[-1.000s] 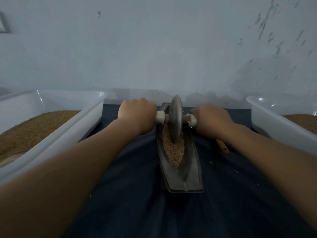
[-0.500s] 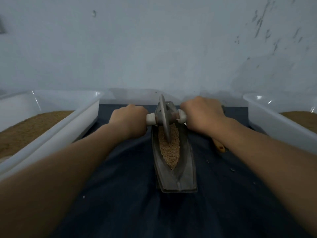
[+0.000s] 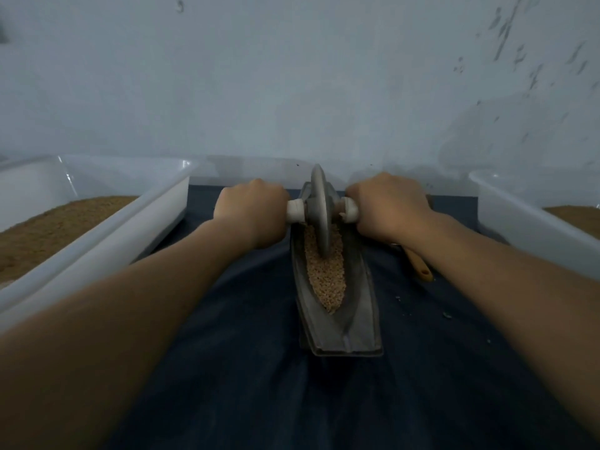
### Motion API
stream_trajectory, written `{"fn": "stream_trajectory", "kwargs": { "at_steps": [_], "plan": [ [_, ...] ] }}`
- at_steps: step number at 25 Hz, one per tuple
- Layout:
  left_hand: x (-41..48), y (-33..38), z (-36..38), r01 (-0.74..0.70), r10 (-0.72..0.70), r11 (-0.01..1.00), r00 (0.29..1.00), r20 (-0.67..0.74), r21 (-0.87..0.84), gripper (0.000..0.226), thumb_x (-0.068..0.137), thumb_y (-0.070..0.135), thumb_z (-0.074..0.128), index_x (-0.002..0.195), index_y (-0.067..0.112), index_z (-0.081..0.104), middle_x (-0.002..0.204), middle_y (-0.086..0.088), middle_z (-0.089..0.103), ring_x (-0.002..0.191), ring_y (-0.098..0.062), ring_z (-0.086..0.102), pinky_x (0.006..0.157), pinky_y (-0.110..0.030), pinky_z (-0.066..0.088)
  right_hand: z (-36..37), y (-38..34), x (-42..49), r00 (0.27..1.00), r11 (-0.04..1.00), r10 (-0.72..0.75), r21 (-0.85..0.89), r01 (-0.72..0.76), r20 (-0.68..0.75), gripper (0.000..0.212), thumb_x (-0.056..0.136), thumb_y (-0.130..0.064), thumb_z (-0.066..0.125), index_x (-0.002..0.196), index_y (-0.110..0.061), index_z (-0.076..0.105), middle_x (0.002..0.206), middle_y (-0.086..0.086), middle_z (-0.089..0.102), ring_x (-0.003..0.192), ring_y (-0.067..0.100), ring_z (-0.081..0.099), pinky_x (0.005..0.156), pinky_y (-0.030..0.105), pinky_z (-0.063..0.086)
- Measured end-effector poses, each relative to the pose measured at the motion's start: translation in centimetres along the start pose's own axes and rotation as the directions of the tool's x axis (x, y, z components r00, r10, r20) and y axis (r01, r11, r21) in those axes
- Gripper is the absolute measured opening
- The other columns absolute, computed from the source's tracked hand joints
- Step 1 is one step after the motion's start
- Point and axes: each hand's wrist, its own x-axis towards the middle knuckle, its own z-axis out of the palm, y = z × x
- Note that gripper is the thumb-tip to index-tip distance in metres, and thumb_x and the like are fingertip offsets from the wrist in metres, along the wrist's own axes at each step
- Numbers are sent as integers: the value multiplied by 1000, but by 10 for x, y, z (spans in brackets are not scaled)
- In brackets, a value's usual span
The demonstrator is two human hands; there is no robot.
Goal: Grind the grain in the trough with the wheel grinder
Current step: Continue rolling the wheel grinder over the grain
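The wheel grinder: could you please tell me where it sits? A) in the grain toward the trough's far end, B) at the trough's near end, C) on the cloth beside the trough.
A: the wheel grinder stands upright in the grain toward the far end of the trough; the near end is bare.

Two hands, left hand (image 3: 251, 212) and right hand (image 3: 388, 206); one wheel grinder (image 3: 319, 216) between them; one trough (image 3: 360, 306); two white tubs (image 3: 146, 222) (image 3: 519, 222), one outside each hand; one wooden handle (image 3: 420, 266) by the right wrist
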Motion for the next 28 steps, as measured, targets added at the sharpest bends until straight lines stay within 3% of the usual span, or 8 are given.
{"fn": "stream_trajectory", "kwargs": {
  "at_steps": [5,8,11,18,21,23,26,28],
  "plan": [
    [-45,-24,-3,-221,222,975,975,18,-34,18,60,55,54,74,45,50,65,14,52,55,-6,50,47,-24,35,7,15,-59,923,959,-246,-210,188,-295,45,55,-38,70,64,-36,26,53,-17,12,44,-3,9,43,13,5],
    [-38,-12,1,-98,108,992,986,-128,81,14,75,48,57,81,36,55,65,10,47,55,-15,47,50,-27,32,13,8,-44,955,984,-150,-136,118,-256,32,72,-36,69,69,-34,37,54,-14,28,44,7,33,44,19,18],
    [-14,15,-1,38,6,987,963,-269,158,4,91,28,55,94,26,57,78,-1,57,71,-28,61,55,-32,35,17,-3,-18,984,995,89,58,-81,-152,13,93,-34,62,88,-30,50,75,-5,45,81,26,61,59,32,34],
    [-54,-12,4,-141,206,969,917,-343,204,26,60,37,66,68,36,40,55,14,11,44,-5,2,47,-16,5,19,11,-64,888,984,-142,-158,79,-438,35,55,-33,61,71,-33,30,59,-13,9,48,6,5,50,18,3],
    [-34,5,5,-5,76,977,944,-321,215,15,75,29,66,73,28,51,54,4,32,40,-16,30,44,-23,18,28,1,-37,955,998,37,-42,-51,-295,18,81,-39,66,83,-31,50,63,-8,43,53,18,37,48,25,22],
    [-8,16,-1,31,14,984,969,-246,175,6,91,24,56,95,24,61,76,-2,56,67,-28,60,54,-32,35,25,-5,-19,973,989,146,47,-140,-178,12,94,-35,62,100,-26,57,87,1,63,75,26,56,58,32,34],
    [-11,10,-6,-15,52,985,975,-217,171,6,90,24,56,95,26,59,76,0,54,66,-25,56,55,-32,35,17,0,-28,982,996,92,26,-89,-163,15,91,-29,64,102,-25,56,82,-1,57,74,27,55,58,32,34],
    [-42,0,-1,-86,139,979,942,-304,182,13,77,28,62,78,28,49,59,8,32,45,-15,28,45,-24,18,20,3,-55,933,996,-51,-90,20,-357,17,75,-28,63,84,-28,49,62,-11,26,49,15,26,48,23,16]
  ]
}}
